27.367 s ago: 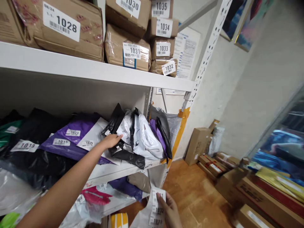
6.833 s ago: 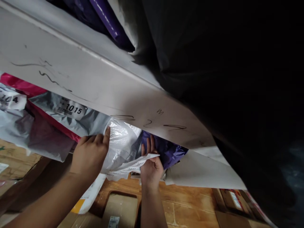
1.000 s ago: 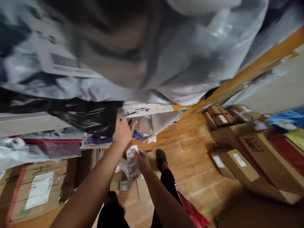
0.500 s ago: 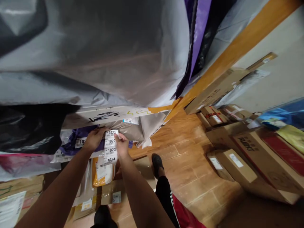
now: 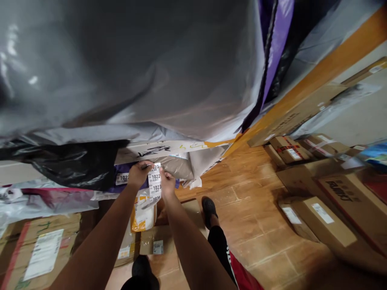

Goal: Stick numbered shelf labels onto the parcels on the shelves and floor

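A strip of white number labels (image 5: 155, 187), printed 1022, 1023 and 1024, hangs between my hands. My left hand (image 5: 139, 174) pinches at the upper left edge of the strip, by the top label. On the right edge, the thumb and fingers of my right hand (image 5: 168, 183) are closed on it. The lower end of the strip curls. Behind my hands lie a purple parcel (image 5: 119, 168) bearing a 1022 label (image 5: 122, 178) and a beige plastic parcel (image 5: 179, 166). Below the strip is an orange and white parcel (image 5: 144, 215).
A large grey plastic parcel (image 5: 145, 68) fills the shelf above, beside an orange shelf post (image 5: 302, 76). Cardboard boxes (image 5: 326, 219) stand on the wooden floor (image 5: 242, 209) at right. More cartons (image 5: 45, 253) lie at lower left, and a black bag (image 5: 81, 165) droops from the shelf.
The view has shifted, so the scene sits farther right. My left hand has turned its fingers over the top label, which is now partly covered. The strip's lower end bends more.
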{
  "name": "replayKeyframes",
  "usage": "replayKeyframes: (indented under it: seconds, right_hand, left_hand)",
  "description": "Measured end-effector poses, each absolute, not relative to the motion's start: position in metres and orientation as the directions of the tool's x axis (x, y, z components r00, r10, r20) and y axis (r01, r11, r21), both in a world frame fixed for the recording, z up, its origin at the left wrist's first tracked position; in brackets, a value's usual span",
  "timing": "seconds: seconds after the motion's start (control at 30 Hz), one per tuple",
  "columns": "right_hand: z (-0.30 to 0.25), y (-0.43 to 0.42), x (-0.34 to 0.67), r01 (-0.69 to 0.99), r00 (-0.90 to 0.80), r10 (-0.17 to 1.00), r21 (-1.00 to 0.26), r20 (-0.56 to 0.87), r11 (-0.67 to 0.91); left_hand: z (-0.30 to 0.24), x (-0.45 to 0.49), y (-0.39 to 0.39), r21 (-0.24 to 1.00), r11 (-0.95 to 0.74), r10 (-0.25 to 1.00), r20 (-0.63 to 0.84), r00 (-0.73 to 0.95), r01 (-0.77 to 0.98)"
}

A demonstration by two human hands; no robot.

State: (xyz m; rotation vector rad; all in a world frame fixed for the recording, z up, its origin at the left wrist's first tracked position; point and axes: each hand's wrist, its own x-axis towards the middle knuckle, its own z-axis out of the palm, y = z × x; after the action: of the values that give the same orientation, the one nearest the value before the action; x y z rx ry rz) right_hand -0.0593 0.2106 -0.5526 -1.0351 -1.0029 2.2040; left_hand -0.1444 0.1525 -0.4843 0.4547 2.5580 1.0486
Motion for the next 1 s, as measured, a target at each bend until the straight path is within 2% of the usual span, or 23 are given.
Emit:
replayKeyframes:
  seconds: [0.23,0.5,0.8,1.0]
  right_hand:
    - [-0.551,0.210,-0.050,-0.051,-0.628,0.648,-0.808,-0.431,-0.588]
    - [-0.536,0.205,-0.005,0.081,-0.477,0.771,-0.894,-0.422,-0.440]
    - [-0.496,0.245,0.095,0.233,-0.538,0.705,-0.885,-0.462,-0.402]
    - [-0.483,0.281,0.107,0.253,-0.579,0.690,-0.900,-0.435,-0.356]
  left_hand:
    - [-0.487,-0.145,0.153,0.660,0.736,0.356,-0.188,-0.915,0.151]
    - [-0.490,-0.132,0.164,0.598,0.791,0.258,-0.132,-0.957,0.131]
    - [-0.482,-0.124,0.152,0.702,0.679,0.397,-0.102,-0.912,0.217]
    - [-0.475,-0.128,0.151,0.748,0.641,0.386,-0.121,-0.915,0.171]
